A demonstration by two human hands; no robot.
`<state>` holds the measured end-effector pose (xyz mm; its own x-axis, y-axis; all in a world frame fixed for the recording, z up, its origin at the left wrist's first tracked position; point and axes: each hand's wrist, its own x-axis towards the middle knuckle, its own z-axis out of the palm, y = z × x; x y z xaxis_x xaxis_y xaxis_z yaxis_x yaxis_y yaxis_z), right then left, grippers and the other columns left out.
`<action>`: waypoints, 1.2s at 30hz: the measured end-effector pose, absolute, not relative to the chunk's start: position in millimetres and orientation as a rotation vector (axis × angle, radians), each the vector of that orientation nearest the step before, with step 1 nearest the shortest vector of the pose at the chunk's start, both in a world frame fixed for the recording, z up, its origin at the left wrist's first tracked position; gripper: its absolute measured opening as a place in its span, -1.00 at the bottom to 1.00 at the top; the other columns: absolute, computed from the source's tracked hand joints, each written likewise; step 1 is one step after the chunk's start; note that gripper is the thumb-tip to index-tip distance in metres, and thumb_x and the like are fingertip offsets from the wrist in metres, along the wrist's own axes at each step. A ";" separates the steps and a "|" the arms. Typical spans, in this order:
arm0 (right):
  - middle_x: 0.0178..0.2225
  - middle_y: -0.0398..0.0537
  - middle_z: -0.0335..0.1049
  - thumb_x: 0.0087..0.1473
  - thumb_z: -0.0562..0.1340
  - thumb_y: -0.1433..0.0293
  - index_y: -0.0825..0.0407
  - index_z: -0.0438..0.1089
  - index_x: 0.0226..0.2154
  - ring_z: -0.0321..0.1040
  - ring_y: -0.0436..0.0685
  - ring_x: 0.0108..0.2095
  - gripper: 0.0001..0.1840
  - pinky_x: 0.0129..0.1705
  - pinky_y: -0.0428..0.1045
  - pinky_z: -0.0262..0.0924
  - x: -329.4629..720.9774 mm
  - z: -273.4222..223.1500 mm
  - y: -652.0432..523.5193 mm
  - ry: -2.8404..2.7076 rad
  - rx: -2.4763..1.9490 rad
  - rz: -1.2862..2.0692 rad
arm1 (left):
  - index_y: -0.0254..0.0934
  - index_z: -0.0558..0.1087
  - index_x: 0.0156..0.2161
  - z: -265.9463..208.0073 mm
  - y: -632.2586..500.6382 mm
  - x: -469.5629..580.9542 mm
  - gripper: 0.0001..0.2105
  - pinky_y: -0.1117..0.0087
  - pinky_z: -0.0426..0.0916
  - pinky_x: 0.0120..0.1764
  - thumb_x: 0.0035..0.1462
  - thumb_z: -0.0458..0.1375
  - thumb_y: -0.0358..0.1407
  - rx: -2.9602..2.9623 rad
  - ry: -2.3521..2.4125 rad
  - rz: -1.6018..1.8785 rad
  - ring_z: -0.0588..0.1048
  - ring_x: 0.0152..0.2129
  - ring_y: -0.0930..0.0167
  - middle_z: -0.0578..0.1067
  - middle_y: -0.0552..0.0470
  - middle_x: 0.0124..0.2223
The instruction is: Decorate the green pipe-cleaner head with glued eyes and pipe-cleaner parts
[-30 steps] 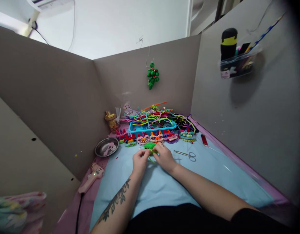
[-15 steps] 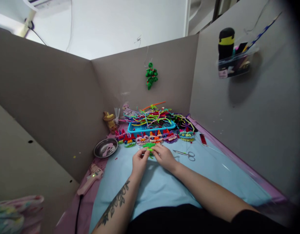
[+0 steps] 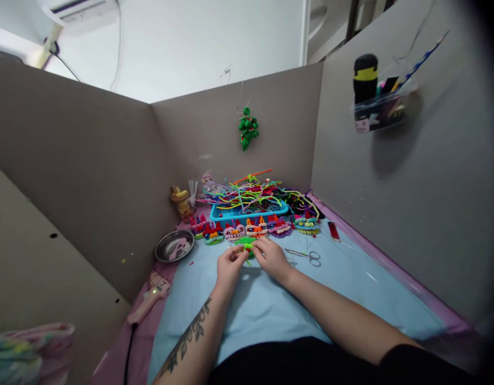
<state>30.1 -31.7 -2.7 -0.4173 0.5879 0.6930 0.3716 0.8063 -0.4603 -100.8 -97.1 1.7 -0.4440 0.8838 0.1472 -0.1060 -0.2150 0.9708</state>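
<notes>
Between my hands is a green pipe-cleaner piece (image 3: 245, 243), bright green and fuzzy, with a yellow-green strand across its front. My left hand (image 3: 229, 262) pinches its near left side between thumb and fingertips. My right hand (image 3: 270, 259) closes on its right side, fingers bent over the top. Part of the piece is hidden behind my fingers. Just beyond it stands a row of several finished pipe-cleaner faces (image 3: 257, 227) in red, pink, orange and purple. To the right of my right hand lie metal scissors (image 3: 305, 256).
A blue tray (image 3: 230, 215) heaped with coloured pipe cleaners stands at the back. On the left are a metal bowl (image 3: 160, 251) and a pink glue gun (image 3: 148, 303) with a cord. Grey partitions (image 3: 238, 91) enclose the table; a clear bin (image 3: 381, 112) hangs on the right one.
My hands stay at the green piece with small finger shifts; the piece appears slightly turned and my left fingertips sit a little farther right. The view has tilted slightly.
</notes>
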 end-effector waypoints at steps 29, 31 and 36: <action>-0.37 -0.08 0.37 0.01 0.18 0.50 0.02 0.40 -0.41 0.31 0.09 -0.33 -0.90 -0.26 -0.05 0.15 31.4 -4.9 -28.2 -2.027 -0.763 0.269 | -0.35 0.50 -0.44 -1.1 -94.6 -105.6 -0.78 0.54 0.12 -0.57 -0.28 0.34 -0.29 0.888 1.288 1.667 0.30 -0.65 0.56 0.46 0.10 -0.56; -0.39 -0.10 0.35 -0.01 0.17 0.52 0.02 0.38 -0.45 0.31 0.07 -0.34 -0.89 -0.28 -0.06 0.14 31.4 -5.5 -28.5 -2.039 -0.776 0.258 | -0.35 0.49 -0.45 -1.8 -94.5 -105.4 -0.78 0.54 0.11 -0.58 -0.28 0.34 -0.30 0.892 1.278 1.663 0.29 -0.65 0.56 0.45 0.10 -0.56; -0.41 -0.10 0.31 -0.03 0.18 0.54 0.03 0.34 -0.50 0.28 0.07 -0.36 -0.89 -0.31 -0.07 0.11 30.7 -4.9 -29.7 -2.056 -0.784 0.223 | -0.36 0.49 -0.42 -2.5 -93.6 -105.2 -0.74 0.53 0.13 -0.57 -0.29 0.35 -0.26 0.896 1.301 1.642 0.28 -0.65 0.56 0.43 0.11 -0.58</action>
